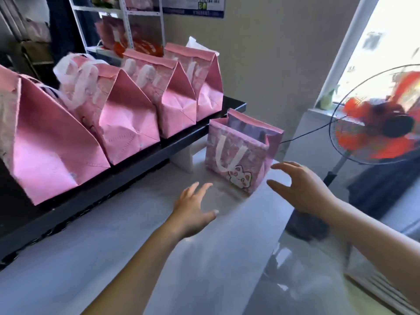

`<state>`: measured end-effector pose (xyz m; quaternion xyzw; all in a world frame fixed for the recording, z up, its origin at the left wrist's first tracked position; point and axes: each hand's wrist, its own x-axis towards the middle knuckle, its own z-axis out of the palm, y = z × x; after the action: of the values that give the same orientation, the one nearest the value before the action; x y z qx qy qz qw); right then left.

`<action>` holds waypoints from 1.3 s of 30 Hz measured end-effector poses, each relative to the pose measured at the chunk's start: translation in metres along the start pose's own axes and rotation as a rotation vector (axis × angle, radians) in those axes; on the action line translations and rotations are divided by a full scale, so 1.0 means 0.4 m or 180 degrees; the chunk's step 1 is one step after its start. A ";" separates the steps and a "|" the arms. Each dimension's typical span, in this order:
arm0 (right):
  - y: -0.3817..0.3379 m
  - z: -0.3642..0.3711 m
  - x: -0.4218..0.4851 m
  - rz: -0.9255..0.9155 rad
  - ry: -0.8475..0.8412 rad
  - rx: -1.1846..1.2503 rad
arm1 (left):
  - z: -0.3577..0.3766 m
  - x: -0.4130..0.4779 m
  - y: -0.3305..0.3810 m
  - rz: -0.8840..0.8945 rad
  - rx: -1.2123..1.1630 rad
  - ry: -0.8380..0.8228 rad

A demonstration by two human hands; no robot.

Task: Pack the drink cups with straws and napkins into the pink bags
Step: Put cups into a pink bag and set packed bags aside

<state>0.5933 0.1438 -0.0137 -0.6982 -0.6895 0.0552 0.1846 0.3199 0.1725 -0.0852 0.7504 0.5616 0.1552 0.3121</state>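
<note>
While four closed pink bags (127, 114) stand in a row on the black shelf (68, 212) left of the open bag (238, 160), the left hand (193, 208) hovers spread and empty just before that bag. The right hand (302, 189), likewise spread and empty, is near the bag's right side. A fan (375, 126) stands farther right.

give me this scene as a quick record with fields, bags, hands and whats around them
open bag: pink, cat print, white handle, upright on the counter, top open
closed bags: pink, in a row on the black shelf, tops folded shut
left hand: empty, fingers spread, over the counter short of the open bag
right hand: empty, fingers spread, at the open bag's right side, contact unclear
fan: orange blades, right of the counter
drink cups: none visible
</note>
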 end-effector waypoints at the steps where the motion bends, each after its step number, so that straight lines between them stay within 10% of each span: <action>1: 0.023 -0.015 0.015 0.0074 0.0065 0.0046 | 0.003 0.024 0.020 0.0038 -0.0041 -0.0011; 23: 0.331 0.023 0.721 -0.0442 -0.0653 0.0287 | -0.145 0.790 0.246 -0.1052 0.0594 0.1210; 29: 0.352 0.021 0.733 -0.0754 -0.0809 0.0416 | -0.164 0.751 0.250 -0.1109 0.0993 0.1148; 39: 0.197 -0.002 0.514 -0.1233 -0.0920 0.1102 | -0.118 0.214 0.243 -0.1271 -0.0625 0.1816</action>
<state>0.6767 0.3474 -0.0028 -0.4967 -0.8093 0.2347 0.2079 0.3926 0.2499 0.0029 0.5189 0.7440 0.3476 0.2376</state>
